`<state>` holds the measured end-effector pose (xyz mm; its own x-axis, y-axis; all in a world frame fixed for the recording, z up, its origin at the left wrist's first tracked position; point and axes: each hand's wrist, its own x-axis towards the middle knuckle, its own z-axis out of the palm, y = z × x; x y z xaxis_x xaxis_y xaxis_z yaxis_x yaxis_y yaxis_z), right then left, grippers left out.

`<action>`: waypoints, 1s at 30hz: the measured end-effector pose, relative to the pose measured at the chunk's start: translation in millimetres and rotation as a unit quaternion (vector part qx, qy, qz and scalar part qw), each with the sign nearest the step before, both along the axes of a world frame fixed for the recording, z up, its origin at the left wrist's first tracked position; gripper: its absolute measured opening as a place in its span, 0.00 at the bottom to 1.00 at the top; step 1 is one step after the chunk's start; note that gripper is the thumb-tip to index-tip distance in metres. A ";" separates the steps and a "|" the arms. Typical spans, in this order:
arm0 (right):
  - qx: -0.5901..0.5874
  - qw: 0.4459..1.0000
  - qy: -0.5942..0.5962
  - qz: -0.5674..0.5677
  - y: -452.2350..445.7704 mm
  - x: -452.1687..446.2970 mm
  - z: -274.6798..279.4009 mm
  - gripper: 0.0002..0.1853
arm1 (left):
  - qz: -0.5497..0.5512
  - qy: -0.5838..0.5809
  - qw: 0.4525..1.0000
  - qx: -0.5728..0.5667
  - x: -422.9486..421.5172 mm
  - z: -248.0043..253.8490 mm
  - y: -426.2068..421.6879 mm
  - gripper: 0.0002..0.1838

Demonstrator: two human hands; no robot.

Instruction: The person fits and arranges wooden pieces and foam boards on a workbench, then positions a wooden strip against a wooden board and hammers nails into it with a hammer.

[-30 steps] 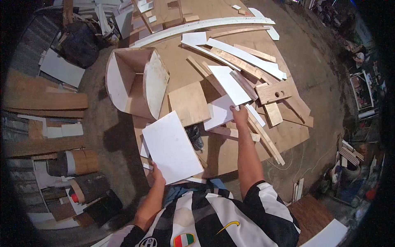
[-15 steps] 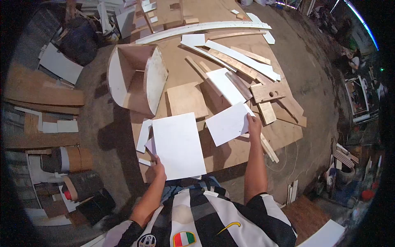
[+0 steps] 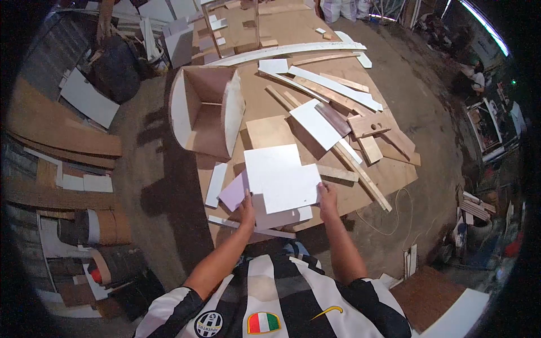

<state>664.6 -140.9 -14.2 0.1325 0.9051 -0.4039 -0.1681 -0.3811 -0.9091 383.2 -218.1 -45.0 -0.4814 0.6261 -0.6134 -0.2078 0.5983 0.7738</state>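
My left hand (image 3: 246, 211) grips the left edge of a large white board (image 3: 269, 158). In my right hand (image 3: 328, 200) is the right edge of a smaller white board (image 3: 292, 190), which lies over the lower part of the large one. Both are held above the near end of the worktable. A pale lilac-white piece (image 3: 233, 191) shows just left of the large board, beside a narrow white strip (image 3: 216, 185). Behind the boards lies a square plywood piece (image 3: 270, 131). What lies directly beneath the boards is partly hidden.
An open box with curved sides (image 3: 205, 112) stands on the left of the wooden worktable (image 3: 389, 188). Wood and white strips (image 3: 338, 88) are piled at right, near a plank with holes (image 3: 369, 125). Offcuts (image 3: 104, 231) stand on the floor at left.
My right hand has brought the smaller board left and down over the large board. The large board has moved up and right with my left hand. The view has shifted slightly.
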 end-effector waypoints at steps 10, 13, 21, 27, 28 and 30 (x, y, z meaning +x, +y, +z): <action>0.010 0.990 -0.024 0.139 -127.9 -166.2 27.7 0.30 | -0.102 -0.002 0.968 0.229 -127.1 44.0 -97.9 0.29; -0.010 0.971 -0.126 0.203 -141.9 -206.9 12.1 0.28 | -0.062 0.042 0.985 0.154 -166.0 59.1 -141.8 0.26; 0.066 0.974 -0.041 0.213 -158.8 -317.6 9.4 0.21 | 0.036 0.128 0.988 0.082 -245.4 32.9 -209.0 0.29; 0.079 0.950 -0.109 0.282 -143.0 -366.7 -1.3 0.24 | 0.008 -0.001 0.994 0.111 -281.2 52.0 -235.9 0.33; 0.094 0.943 -0.120 0.297 -145.1 -373.8 -7.8 0.24 | 0.006 0.005 0.992 0.123 -285.0 53.7 -241.6 0.33; 0.090 0.944 -0.123 0.292 -149.4 -386.3 -14.8 0.24 | 0.000 0.010 0.992 0.125 -293.5 55.3 -253.5 0.33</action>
